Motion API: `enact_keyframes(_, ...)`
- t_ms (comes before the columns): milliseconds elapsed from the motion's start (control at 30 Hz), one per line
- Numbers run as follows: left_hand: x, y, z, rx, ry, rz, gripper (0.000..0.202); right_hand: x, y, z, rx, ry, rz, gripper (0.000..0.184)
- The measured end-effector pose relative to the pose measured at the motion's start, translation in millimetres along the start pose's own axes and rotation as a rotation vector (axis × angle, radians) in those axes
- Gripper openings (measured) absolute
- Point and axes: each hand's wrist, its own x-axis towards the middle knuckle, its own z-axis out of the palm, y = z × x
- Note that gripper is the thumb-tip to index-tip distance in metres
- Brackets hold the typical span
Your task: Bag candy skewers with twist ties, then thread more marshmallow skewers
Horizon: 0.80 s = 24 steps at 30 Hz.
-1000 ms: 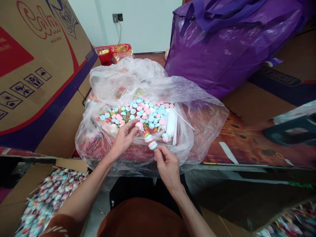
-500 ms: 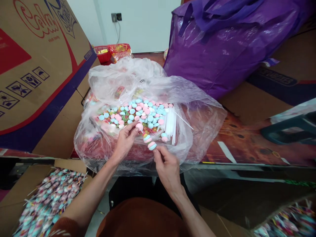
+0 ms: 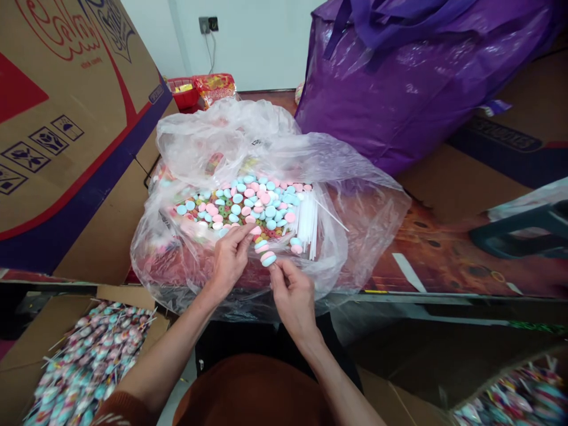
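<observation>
- At far L: big brown box [image 3: 80, 148] w/ red & blue print; below, open box [image 3: 62, 316] full of stick sweets [image 3: 91, 361].
- L hand [image 3: 231, 260]: grip pinched on pink sweet [image 3: 256, 230], at top end of candy stick [image 3: 265, 251].
- In mid. of counter [image 3: 435, 236]: pile of pink & blue sweets [image 3: 246, 201], w/ clear bag [image 3: 266, 121] around.
- Candy stick: between both hands, just in front of pile.
- R hand [image 3: 295, 299]: grip pinched on btm end of candy stick.
- R of pile: white sticks [image 3: 306, 222].
- At back R: big purple bag [image 3: 381, 89].

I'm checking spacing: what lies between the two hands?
In the head view, a row of pink, blue and yellow rounded candies lies between the left hand and right hand.
</observation>
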Motion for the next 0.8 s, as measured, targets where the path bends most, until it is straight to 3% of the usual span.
enact_keyframes(367, -11, -1, 6.1, -0.024, -0.042, -0.062, 0.030, 7, 5, 13, 0.007, 0.012, 0.007, 0.029)
enact_keyframes(500, -12, -2, 8.1, -0.100, 0.006, -0.144, 0.032, 8, 4, 12, 0.027, 0.006, -0.014, 0.030)
enact_keyframes(633, -10, 0, 8.6, -0.267, 0.019, -0.258, 0.047, 6, 6, 6, 0.088, -0.019, 0.000, 0.029)
enact_keyframes(800, -9, -2, 5.0, -0.199, 0.030, -0.221, 0.038, 3, 7, 2, 0.111, -0.013, 0.010, 0.028)
